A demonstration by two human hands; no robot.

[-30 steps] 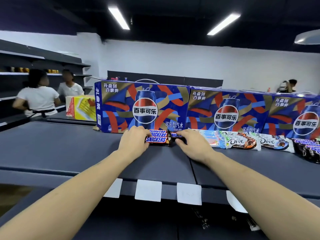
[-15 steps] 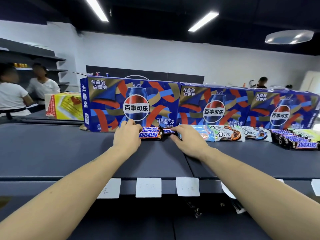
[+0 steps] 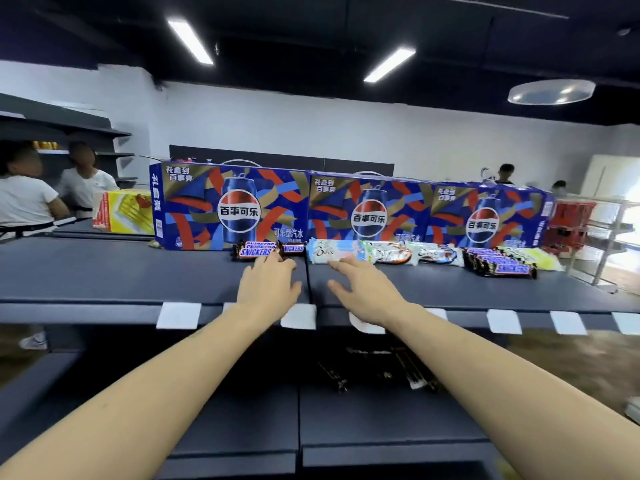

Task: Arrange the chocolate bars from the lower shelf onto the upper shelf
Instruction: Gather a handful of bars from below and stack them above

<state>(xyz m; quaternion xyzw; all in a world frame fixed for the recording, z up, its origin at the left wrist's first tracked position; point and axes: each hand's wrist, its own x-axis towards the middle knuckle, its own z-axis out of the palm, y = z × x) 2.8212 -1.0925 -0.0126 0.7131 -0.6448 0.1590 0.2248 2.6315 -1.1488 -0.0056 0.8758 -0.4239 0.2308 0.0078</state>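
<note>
Both hands out over the upper shelf [image 3: 104,271], mid-frame, palms down, fingers straight and slightly spread. Left hand [image 3: 268,284] with its grip empty, fingertips just touching the near edge of the Snickers bars [image 3: 254,250] at centre frame. Right hand [image 3: 363,292] likewise holding nothing, fingertips reaching the near edge of a pale Dove bar [image 3: 332,251].

Snickers bars: brown wrappers, blue lettering on white with a red outline, stacked (how many, hard to tell) and lying lengthwise against the foot of a Pepsi gift box [image 3: 228,206]. A further Snickers bar [image 3: 292,249] just right of them. Rightward along the same row: more Dove bars [image 3: 391,254] in white wrappers with brown print, then a second pile of Snickers [image 3: 498,265] toward the right of the frame.

Three blue Pepsi boxes standing behind the row. White price tags [image 3: 178,315] along the shelf's front lip. Lower shelf [image 3: 225,420] dark at the bottom of the frame, a few blurred dark wrappers [image 3: 412,372] on it.
</note>
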